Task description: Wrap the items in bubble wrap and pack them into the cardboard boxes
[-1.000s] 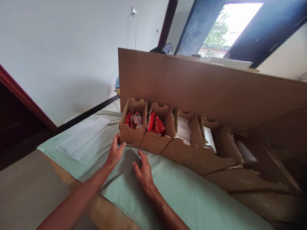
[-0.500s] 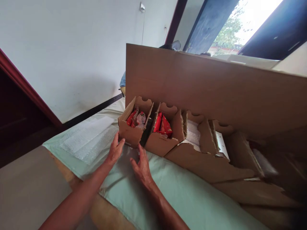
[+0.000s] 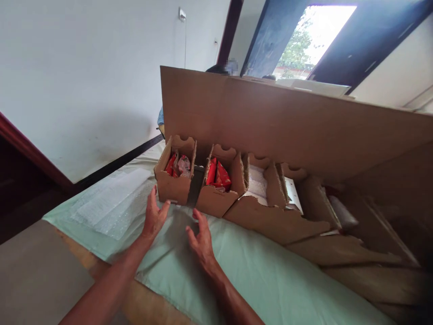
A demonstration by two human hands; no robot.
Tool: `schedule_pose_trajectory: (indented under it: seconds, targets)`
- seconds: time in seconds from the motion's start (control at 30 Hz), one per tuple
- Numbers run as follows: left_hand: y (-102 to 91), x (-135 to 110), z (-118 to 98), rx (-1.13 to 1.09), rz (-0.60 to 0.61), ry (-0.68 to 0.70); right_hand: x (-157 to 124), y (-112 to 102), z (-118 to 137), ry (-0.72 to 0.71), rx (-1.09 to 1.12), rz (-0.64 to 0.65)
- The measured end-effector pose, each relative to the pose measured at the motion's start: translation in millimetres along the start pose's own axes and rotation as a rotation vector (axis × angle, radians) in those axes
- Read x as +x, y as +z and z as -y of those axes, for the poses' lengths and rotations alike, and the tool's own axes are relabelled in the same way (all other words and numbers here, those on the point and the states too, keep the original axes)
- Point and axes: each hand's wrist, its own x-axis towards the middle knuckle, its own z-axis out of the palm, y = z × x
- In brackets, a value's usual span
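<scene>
A small open cardboard box point(image 3: 172, 187) with red packets point(image 3: 176, 165) inside stands at the left end of a row of such boxes. My left hand point(image 3: 153, 217) is open just below its front left corner, fingers stretched up, not gripping it. My right hand point(image 3: 202, 238) is open too, hovering over the pale green cloth point(image 3: 264, 275) in front of the gap between this box and the second box point(image 3: 218, 198), which also holds red packets point(image 3: 218, 175).
A tall cardboard panel point(image 3: 287, 122) rises behind the row; further boxes point(image 3: 270, 212) with white contents run to the right. Bubble wrap point(image 3: 111, 203) lies on the cloth at left. A person's head shows behind the panel. A white wall stands at left.
The leftmost box has slid left, away from the second box, opening a dark gap between them. Both hands have drawn back slightly from it.
</scene>
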Motion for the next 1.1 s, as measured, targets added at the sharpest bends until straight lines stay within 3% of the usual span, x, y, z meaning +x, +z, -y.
schedule_pose_trajectory:
  seconds: [0.1,0.2,0.3,0.43,0.57,0.67,0.87,0.97,1.1]
  targets:
    - [-4.3,-13,-18,0.176,-0.085,0.198,-13,-30,3,0.069,0.04,-0.184]
    - [-2.8,-28,-51,0.226,-0.012,0.336,-13,-54,5,0.133,0.058,-0.311]
    - [10.6,-30,-93,0.205,0.086,0.399,-6,-63,4,0.167,0.056,-0.344]
    - [44.8,-2,-136,0.197,0.367,0.441,-2,-64,-2,0.169,0.066,-0.269]
    - [72.3,34,-145,0.424,0.567,0.484,-2,-62,-10,0.173,0.051,-0.223]
    - [73.6,45,-138,0.562,0.543,0.539,1,-62,-13,0.171,0.024,-0.185]
    - [53.3,37,-129,0.689,0.416,0.619,14,-61,-11,0.116,0.001,-0.071]
    - [51.8,28,-140,0.753,0.346,0.615,8,-65,-8,0.132,0.043,-0.065]
    - [64.2,6,-169,0.715,0.319,0.668,-19,-89,-7,0.183,0.113,-0.224]
